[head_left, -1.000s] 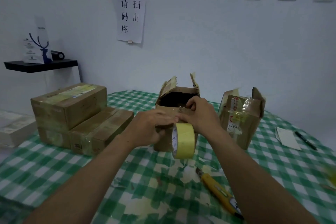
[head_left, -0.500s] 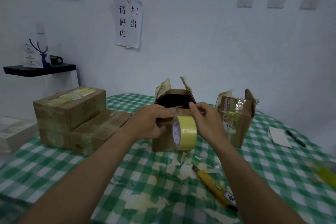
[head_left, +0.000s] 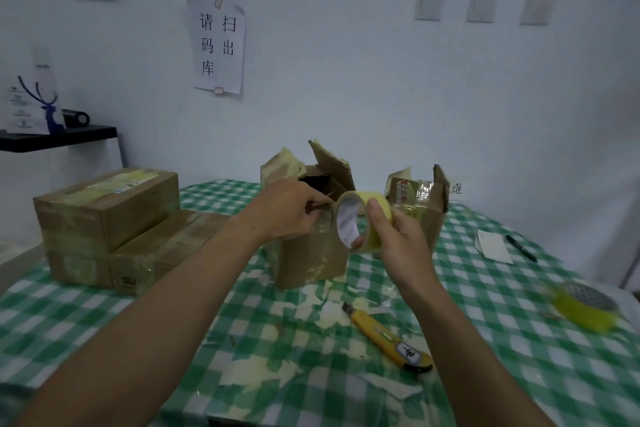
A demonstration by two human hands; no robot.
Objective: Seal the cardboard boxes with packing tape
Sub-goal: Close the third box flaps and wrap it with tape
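Checked tablecloth [head_left: 104, 322] — wall [head_left: 346, 87], perhaps 3 switches [head_left: 481, 7]

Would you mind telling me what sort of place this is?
Probably a small parcel dispatch room: sealed cardboard boxes stacked on the table, a tape roll in the right hand, and a wall sign marking an outbound area.

Place: small packing and dispatch room for goods going out.
Landmark: open box [head_left: 308, 253], mid-table [head_left: 173, 340], on a green checked cloth.
Wall above and behind the box: printed signs [head_left: 218, 21] reading 出库区域 and 请扫码出库.
Left of the box: stack of sealed boxes [head_left: 104, 218]; farther left, a black shelf [head_left: 59, 139].
Right of the box: second open box [head_left: 419, 215] just beside it; farther right, a paper slip [head_left: 493, 246], pen [head_left: 519, 248], roll of tape [head_left: 585, 308].
In front of the box: yellow knife [head_left: 388, 336] among tape scraps.
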